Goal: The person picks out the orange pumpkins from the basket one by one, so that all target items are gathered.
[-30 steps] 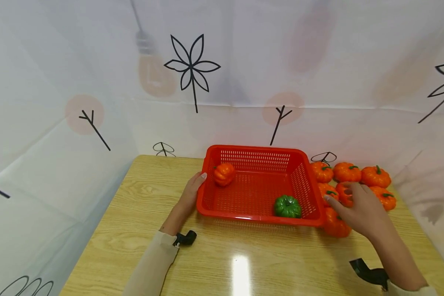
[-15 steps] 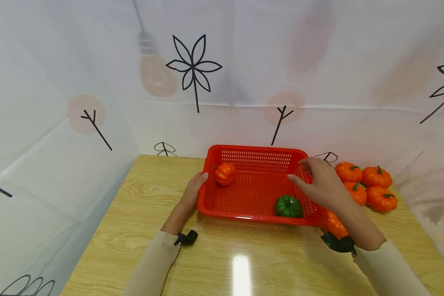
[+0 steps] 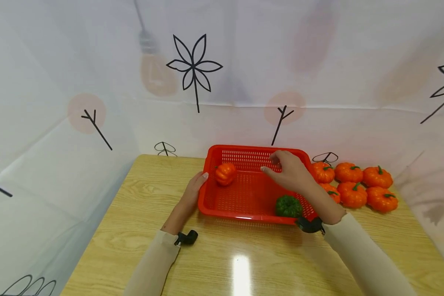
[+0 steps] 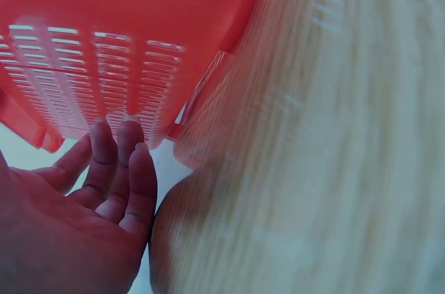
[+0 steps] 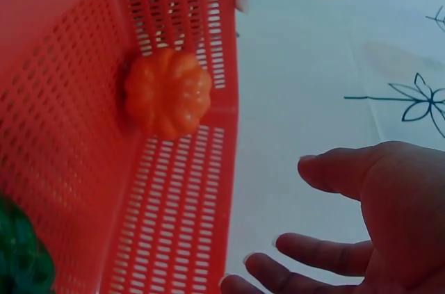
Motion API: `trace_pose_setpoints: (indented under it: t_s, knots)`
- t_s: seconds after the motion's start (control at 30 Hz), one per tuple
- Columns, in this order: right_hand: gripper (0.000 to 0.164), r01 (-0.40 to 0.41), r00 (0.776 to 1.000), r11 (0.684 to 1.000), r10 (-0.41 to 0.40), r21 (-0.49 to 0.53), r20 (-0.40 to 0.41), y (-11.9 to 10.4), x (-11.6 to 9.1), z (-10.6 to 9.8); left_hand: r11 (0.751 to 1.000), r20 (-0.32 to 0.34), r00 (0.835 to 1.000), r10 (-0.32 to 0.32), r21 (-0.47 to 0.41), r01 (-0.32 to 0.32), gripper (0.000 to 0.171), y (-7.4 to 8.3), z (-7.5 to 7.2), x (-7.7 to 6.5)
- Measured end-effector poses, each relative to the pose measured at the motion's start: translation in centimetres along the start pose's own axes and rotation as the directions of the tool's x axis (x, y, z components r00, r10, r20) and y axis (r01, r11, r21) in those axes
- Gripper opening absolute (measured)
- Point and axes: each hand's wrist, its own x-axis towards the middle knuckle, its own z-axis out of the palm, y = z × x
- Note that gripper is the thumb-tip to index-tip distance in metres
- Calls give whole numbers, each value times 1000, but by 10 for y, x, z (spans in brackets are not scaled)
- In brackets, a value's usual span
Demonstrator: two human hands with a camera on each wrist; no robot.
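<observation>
My left hand [image 3: 193,192] holds the left rim of a red plastic basket [image 3: 244,217], thumb at the rim. In the left wrist view, that hand's fingers [image 4: 104,162] reach up against the slotted outer wall. Above the basket's right half hovers my right hand [image 3: 289,170], fingers loosely bent and holding nothing; the right wrist view shows a gap between its thumb and fingers. An orange pumpkin [image 3: 225,174] sits inside at the left end. A ribbed green pumpkin-like vegetable [image 3: 288,206] lies in the front right corner, near my right forearm.
Several orange pumpkins [image 3: 352,195] stand in rows on the wooden table [image 3: 266,263], right beside the basket. A white patterned cloth [image 3: 244,74] hangs behind the table. My right sleeve [image 3: 362,250] crosses the table's front right part.
My right hand has moved left from over the orange pumpkins, across the basket's right rim, to above its inside. My left hand keeps its place at the rim; the basket stays put.
</observation>
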Motion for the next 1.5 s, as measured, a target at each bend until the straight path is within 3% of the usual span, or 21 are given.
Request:
trace_pose_setpoints:
  t_s: [0.37, 0.9, 1.33, 1.5]
  knots:
    - [53, -47, 996, 999, 45, 19, 74, -3, 34, 25, 1000, 23, 1000, 1, -4, -1, 55, -1, 0, 1]
    - [65, -59, 974, 993, 35, 101, 223, -18, 70, 68, 1000, 11, 1000, -1, -31, 2, 51, -1, 1, 0]
    - [79, -187, 935, 978, 149, 88, 323, -31, 89, 98, 1000, 32, 999, -10, -6, 10, 55, 0, -3, 0]
    - [81, -191, 928, 979, 157, 67, 339, -29, 94, 109, 1000, 39, 999, -8, 2, 8, 54, 0, -2, 0]
